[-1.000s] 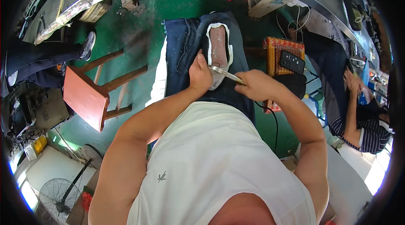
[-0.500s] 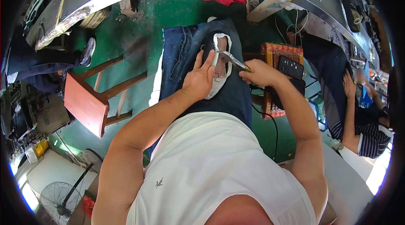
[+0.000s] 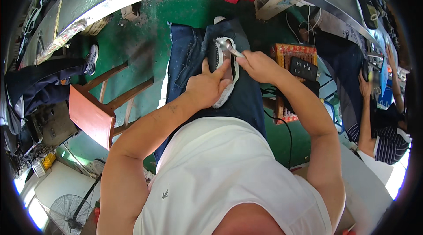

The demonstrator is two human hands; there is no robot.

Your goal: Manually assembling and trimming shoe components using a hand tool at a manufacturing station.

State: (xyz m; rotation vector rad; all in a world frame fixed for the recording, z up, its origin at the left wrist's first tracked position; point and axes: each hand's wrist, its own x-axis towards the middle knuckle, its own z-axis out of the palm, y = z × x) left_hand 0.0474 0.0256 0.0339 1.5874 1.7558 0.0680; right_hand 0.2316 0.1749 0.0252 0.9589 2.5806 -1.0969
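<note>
At the left, we are seeing a stool point(image 3: 91, 117) showing a smooth, flat, reddish seat and straight wooden legs. Rightward, coarse dark-blue denim point(image 3: 181, 54) is covering the person's lap, its edges fraying into threads. The left hand point(image 3: 207, 87) is lying partly spread on a shoe point(image 3: 230, 76), index finger stretching along it. The shoe is resting on the denim between both hands: long, rounded, dark-sided, with a rough white rim and a pinkish-brown middle. Over its far end a shiny metal tool point(image 3: 229, 48) is slanting, and the right hand point(image 3: 260, 66) is closing around its handle. Farther right, a glossy black phone point(image 3: 304, 68) is lying on a beaded seat point(image 3: 287, 51).

The left fingers are hiding part of the shoe; the right fist is covering most of the handle. We are not managing to tell whether the tool's head is touching the shoe. Near the right rim, a co-worker's hand point(image 3: 365, 86) is holding something too indistinct to name.
</note>
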